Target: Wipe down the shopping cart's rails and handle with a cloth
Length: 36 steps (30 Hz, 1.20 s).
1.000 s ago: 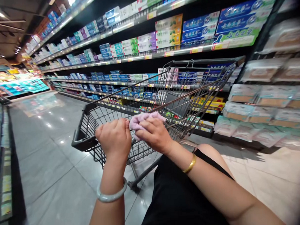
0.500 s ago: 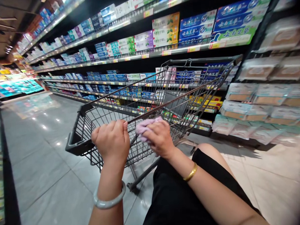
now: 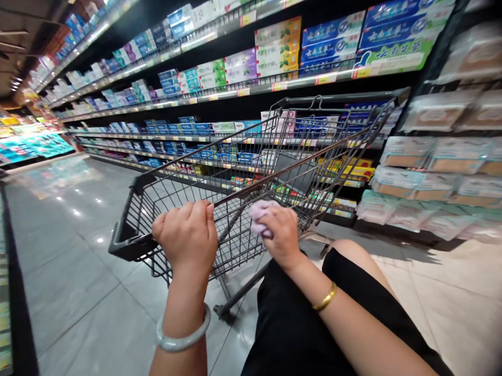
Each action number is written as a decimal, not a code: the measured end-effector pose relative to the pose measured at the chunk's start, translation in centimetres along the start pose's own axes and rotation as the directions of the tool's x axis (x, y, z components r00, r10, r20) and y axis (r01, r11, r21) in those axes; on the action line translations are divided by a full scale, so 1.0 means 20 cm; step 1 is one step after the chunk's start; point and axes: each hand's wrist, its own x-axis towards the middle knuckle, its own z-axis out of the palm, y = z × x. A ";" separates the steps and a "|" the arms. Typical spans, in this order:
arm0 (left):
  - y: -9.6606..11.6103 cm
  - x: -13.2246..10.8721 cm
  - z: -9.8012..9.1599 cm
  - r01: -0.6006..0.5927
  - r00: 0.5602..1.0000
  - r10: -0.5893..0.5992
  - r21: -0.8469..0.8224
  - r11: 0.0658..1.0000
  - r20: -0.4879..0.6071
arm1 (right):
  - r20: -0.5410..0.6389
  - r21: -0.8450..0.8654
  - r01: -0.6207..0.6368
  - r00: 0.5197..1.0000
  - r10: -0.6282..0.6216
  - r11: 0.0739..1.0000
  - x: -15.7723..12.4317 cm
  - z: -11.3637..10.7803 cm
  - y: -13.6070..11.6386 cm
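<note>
Gripping the side rail of a wire shopping cart in the head view, the left hand makes a fist near the cart's black plastic end, its fingers folded over the metal and pressed together, the thumb along their side. A pale grey-green bangle circles that wrist.

The right hand holds a bunched lilac cloth; its fingers are bent and close together, squeezing the fabric, which bulges out on the side toward the left hand. The cloth sits below the rail as seen from above, in front of the basket's wire side; whether it touches the wires, I cannot tell. A gold bracelet rings the right wrist.

Under the right forearm lies black clothing over the person's lap, with a bare knee showing beyond. The cart stands on grey floor tiles. Behind it run shelves stacked with cartons, among them blue cartons with white lettering. Clear plastic packs hang at right.
</note>
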 end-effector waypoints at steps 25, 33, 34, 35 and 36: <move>0.01 -0.01 0.02 0.039 0.999 -0.039 -0.009 0.999 -0.004 | 0.334 0.121 0.183 0.918 -0.214 0.976 -0.28 0.11 0.00; 0.02 -0.01 0.01 0.061 0.998 -0.060 -0.040 0.997 0.030 | 0.363 0.118 0.159 0.912 -0.192 0.980 -0.32 0.08 0.09; 0.02 -0.01 0.01 0.067 0.997 -0.066 -0.048 0.997 0.032 | 0.308 0.111 0.135 0.937 -0.163 0.985 -0.27 0.06 0.10; 0.02 -0.01 0.01 0.073 0.997 -0.071 -0.056 0.996 0.036 | 0.265 0.098 0.115 0.955 -0.138 0.988 -0.24 0.04 0.11; 0.02 0.00 0.01 0.079 0.996 -0.076 -0.063 0.995 0.039 | 0.244 0.083 0.100 0.963 -0.118 0.991 -0.22 0.02 0.13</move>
